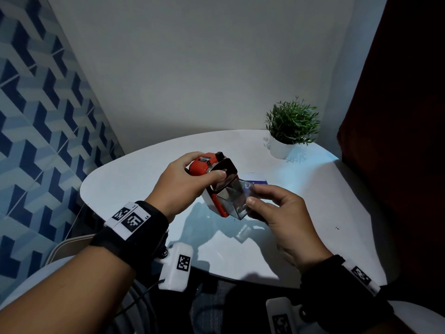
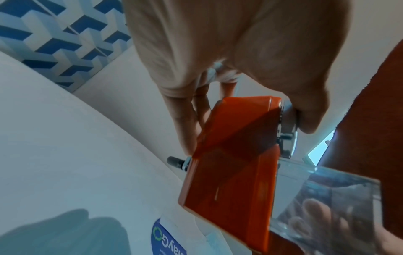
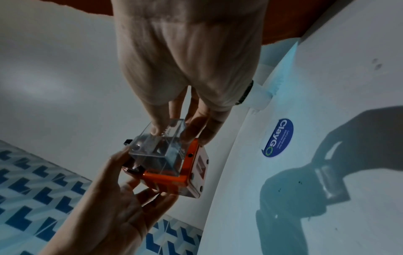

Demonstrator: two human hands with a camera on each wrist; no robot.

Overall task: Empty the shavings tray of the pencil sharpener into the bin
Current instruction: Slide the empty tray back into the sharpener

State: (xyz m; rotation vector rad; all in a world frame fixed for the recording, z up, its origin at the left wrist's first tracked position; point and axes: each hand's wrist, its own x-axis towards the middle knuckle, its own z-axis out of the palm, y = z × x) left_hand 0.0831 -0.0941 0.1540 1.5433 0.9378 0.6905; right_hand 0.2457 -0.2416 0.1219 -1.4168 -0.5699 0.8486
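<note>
My left hand [image 1: 185,179] grips an orange pencil sharpener [image 1: 204,166] and holds it tilted above the white table [image 1: 301,213]. Its orange body [image 2: 231,172] fills the left wrist view, with a black crank knob [image 2: 173,160] sticking out on one side. A clear plastic shavings tray [image 1: 234,198] sticks partway out of the sharpener's lower end. My right hand [image 1: 272,206] pinches the tray's outer end, thumb on top and fingers underneath. In the right wrist view the clear tray [image 3: 157,146] sits in the orange sharpener [image 3: 174,176]. No bin is in view.
A small green plant in a white pot [image 1: 289,131] stands at the table's far right. A blue round sticker [image 3: 278,138] lies on the table just beyond the sharpener. A blue patterned wall [image 1: 36,116] is on the left, a dark red curtain [image 1: 397,92] on the right.
</note>
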